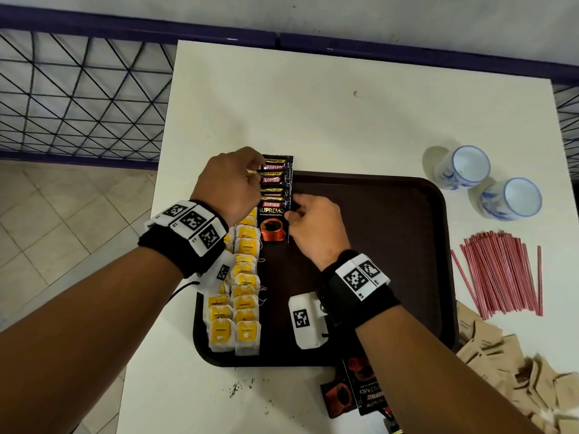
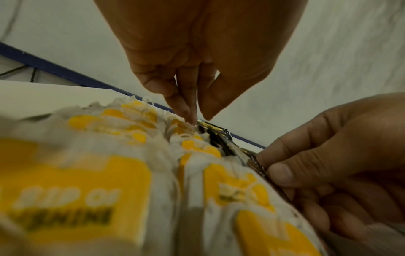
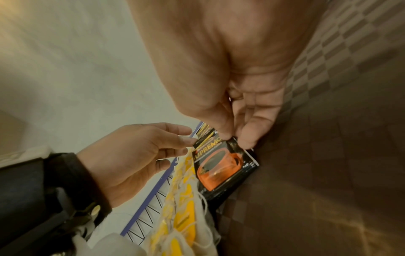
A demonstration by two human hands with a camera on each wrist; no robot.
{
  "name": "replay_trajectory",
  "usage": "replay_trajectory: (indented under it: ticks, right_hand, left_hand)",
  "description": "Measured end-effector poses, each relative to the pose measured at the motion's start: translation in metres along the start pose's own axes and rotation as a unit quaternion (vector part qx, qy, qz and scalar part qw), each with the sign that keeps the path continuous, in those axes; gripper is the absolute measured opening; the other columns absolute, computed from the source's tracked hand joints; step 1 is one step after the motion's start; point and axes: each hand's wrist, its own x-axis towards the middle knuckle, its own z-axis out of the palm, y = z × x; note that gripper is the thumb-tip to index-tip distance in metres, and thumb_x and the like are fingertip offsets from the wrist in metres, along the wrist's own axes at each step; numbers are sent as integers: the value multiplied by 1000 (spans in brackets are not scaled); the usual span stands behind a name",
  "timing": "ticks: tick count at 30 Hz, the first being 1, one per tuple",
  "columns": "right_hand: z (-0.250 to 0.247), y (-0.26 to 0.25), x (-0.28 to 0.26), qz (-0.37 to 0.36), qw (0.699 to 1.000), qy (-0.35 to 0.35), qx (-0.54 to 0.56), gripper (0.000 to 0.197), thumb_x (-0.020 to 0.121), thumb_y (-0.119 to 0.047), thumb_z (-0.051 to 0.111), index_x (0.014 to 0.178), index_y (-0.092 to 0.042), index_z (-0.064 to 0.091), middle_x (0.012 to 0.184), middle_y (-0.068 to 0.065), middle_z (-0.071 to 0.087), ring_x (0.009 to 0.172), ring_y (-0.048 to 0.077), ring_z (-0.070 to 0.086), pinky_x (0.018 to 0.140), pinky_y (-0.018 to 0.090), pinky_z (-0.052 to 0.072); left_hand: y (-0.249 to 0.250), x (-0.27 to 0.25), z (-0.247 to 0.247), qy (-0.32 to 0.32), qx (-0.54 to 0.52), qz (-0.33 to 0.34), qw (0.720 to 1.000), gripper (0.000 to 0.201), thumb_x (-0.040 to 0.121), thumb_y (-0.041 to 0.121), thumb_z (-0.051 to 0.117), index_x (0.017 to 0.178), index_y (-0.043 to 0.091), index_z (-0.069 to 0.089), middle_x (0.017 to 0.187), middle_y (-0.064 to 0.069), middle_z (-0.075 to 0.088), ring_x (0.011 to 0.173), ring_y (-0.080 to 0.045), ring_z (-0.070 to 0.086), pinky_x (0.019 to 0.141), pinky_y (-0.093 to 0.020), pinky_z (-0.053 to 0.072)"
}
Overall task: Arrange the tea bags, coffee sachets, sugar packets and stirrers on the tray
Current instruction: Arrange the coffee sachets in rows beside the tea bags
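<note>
A dark brown tray (image 1: 376, 245) lies on the white table. Two columns of yellow tea bags (image 1: 246, 308) fill its left side, close under the left wrist camera (image 2: 109, 173). Beside them runs a column of overlapping black coffee sachets (image 1: 273, 220), whose far end reaches past the tray's far rim. My left hand (image 1: 258, 175) touches the column's left edge near the far end with nearly straight fingertips (image 3: 186, 138). My right hand (image 1: 293, 211) pinches the right edge of the nearest sachet (image 3: 223, 166) between thumb and finger.
Red stirrers (image 1: 501, 274) lie loose on the table right of the tray. Brown sugar packets (image 1: 501, 364) are heaped at the front right. More coffee sachets (image 1: 354, 393) sit by the front edge. Two blue-and-white cups (image 1: 463, 167) stand at the back right.
</note>
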Motion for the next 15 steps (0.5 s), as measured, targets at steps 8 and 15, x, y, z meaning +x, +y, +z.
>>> replay_trajectory:
  ticks: [8, 15]
  right_hand:
    - [-20, -9, 2, 6, 999, 28, -31, 37, 96, -19, 62, 131, -10, 63, 108, 6, 73, 102, 16, 67, 84, 12, 41]
    - [-57, 44, -98, -40, 993, -41, -104, 24, 90, -24, 72, 113, -23, 73, 93, -7, 67, 80, 6, 63, 82, 19, 50]
  left_hand:
    - [6, -1, -22, 49, -6, 19, 999, 26, 85, 17, 61, 111, 20, 64, 105, 1, 67, 91, -18, 62, 79, -24, 42]
    - [13, -136, -18, -66, -50, 118, 989, 18, 83, 24, 64, 99, 19, 69, 91, 8, 61, 79, -9, 60, 69, -18, 42]
